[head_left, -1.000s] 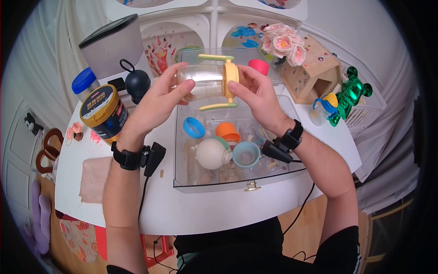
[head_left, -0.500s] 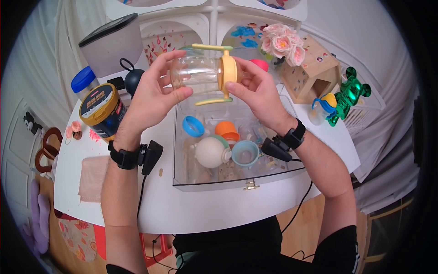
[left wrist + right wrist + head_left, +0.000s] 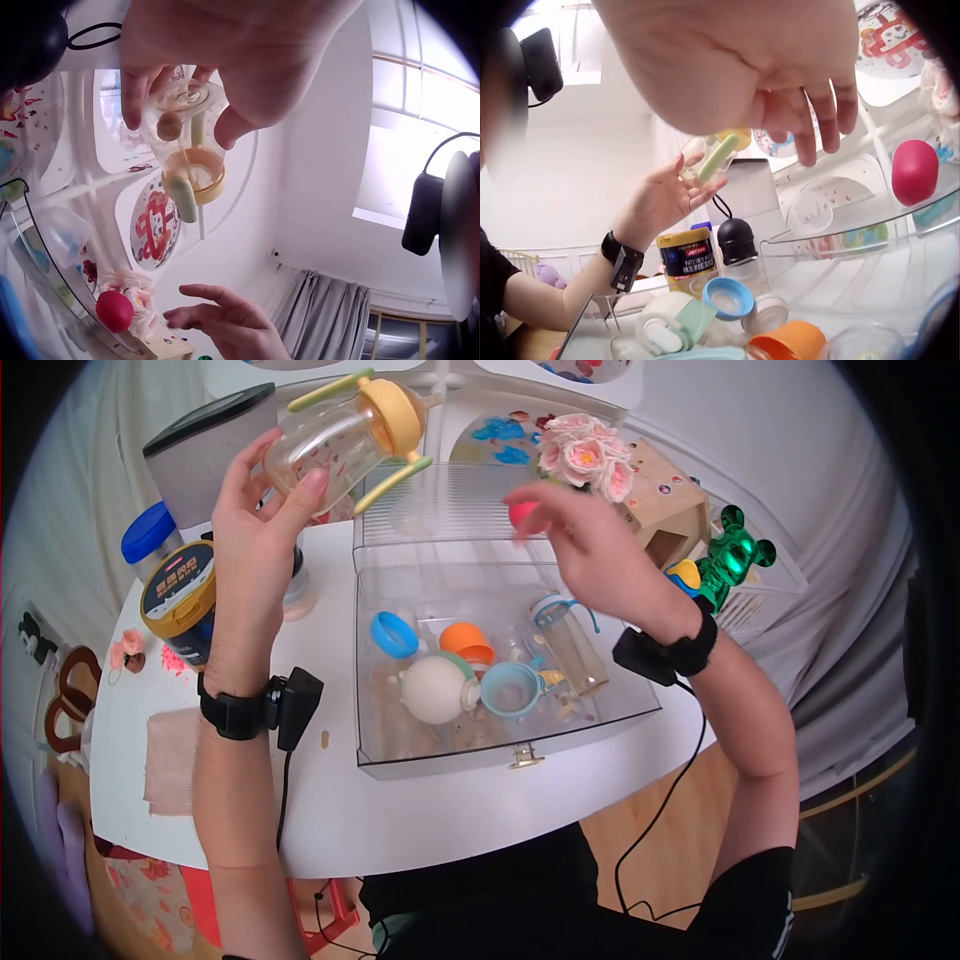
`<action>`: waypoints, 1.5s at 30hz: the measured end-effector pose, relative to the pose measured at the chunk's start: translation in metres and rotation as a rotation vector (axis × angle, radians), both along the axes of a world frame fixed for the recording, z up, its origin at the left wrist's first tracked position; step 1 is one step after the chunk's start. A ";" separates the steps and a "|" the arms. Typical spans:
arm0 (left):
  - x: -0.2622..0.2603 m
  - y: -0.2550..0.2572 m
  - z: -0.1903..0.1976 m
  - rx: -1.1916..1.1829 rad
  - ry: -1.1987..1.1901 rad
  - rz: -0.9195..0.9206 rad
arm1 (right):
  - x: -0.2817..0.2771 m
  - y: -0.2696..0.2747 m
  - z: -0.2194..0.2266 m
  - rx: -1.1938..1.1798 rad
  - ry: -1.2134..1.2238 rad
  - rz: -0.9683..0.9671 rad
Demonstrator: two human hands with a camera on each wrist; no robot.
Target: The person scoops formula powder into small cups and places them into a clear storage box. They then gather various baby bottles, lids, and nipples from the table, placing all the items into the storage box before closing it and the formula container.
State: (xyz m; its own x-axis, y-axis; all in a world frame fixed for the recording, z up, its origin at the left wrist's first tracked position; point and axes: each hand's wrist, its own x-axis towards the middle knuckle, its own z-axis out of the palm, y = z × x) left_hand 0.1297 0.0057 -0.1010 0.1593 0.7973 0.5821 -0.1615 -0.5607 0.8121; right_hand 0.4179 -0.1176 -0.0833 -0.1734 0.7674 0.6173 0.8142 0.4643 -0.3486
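Note:
A clear baby bottle [image 3: 328, 452] with a yellow collar and yellow-green side handles is tilted up at the upper left of the head view. My left hand [image 3: 252, 545] grips its base end between thumb and fingers. Over the right part of a see-through box [image 3: 450, 762], my right hand [image 3: 615, 555] is held up with nothing in it, fingers loosely spread near a pinkish-red rounded object [image 3: 915, 172]. Inside the box lie a blue ring [image 3: 393, 635], an orange cup [image 3: 464, 640], a white ball-shaped piece [image 3: 436, 692], a light blue cup [image 3: 511, 690] and another clear bottle [image 3: 578, 652].
A dark tub with a yellow lid rim [image 3: 180, 595] and a blue-lidded jar [image 3: 150, 535] stand left of the box. Pink flowers [image 3: 585, 460], a wooden house [image 3: 680, 500] and a shiny green bear figure [image 3: 735, 560] are at the right. A pinkish cloth [image 3: 172, 760] lies at front left.
My right hand has let go of the bottle's collar end and moved right. My left hand has carried the bottle up and to the left, tilting its collar end upward.

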 end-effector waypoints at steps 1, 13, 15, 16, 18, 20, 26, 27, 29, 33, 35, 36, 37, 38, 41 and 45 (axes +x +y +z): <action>0.002 -0.004 0.002 0.014 -0.013 0.013 | 0.002 -0.005 -0.005 0.016 -0.087 0.058; 0.004 -0.004 0.000 0.074 -0.118 -0.078 | -0.056 -0.083 -0.016 -0.641 -0.391 0.396; 0.003 -0.004 0.001 0.072 -0.102 -0.075 | -0.054 -0.083 -0.019 -0.621 -0.401 0.401; 0.003 -0.004 0.001 0.070 -0.093 -0.073 | -0.054 -0.083 -0.018 -0.634 -0.403 0.401; 0.005 -0.003 0.000 0.069 -0.105 -0.075 | -0.053 -0.083 -0.016 -0.641 -0.409 0.404; 0.006 -0.002 -0.001 0.069 -0.107 -0.079 | -0.053 -0.084 -0.016 -0.625 -0.419 0.412; 0.008 0.004 -0.008 0.069 -0.081 -0.108 | -0.025 -0.051 0.007 -0.454 -0.238 0.126; 0.008 0.005 -0.009 0.064 -0.071 -0.101 | -0.017 -0.039 0.011 -0.395 -0.281 -0.001; 0.008 0.005 -0.009 0.053 -0.047 -0.083 | 0.002 -0.016 0.015 -0.204 -0.490 -0.125; 0.009 0.003 -0.009 0.038 -0.019 -0.054 | 0.037 0.024 -0.002 0.054 -0.841 -0.183; 0.007 0.005 -0.008 0.042 -0.044 -0.043 | 0.041 0.041 -0.008 0.049 -0.814 -0.199; 0.007 0.007 -0.008 0.049 -0.067 -0.040 | 0.039 0.050 -0.012 0.052 -0.776 -0.187; 0.006 0.008 -0.008 0.057 -0.088 -0.038 | 0.036 0.058 -0.015 0.054 -0.736 -0.177; 0.006 0.007 -0.007 0.048 -0.096 -0.022 | 0.029 0.066 -0.015 0.016 -0.689 -0.155; 0.007 0.007 -0.006 0.046 -0.121 0.013 | 0.005 0.091 -0.019 -0.070 -0.545 -0.096; 0.005 0.012 -0.009 0.066 -0.145 0.050 | -0.013 0.120 -0.028 -0.074 -0.435 -0.031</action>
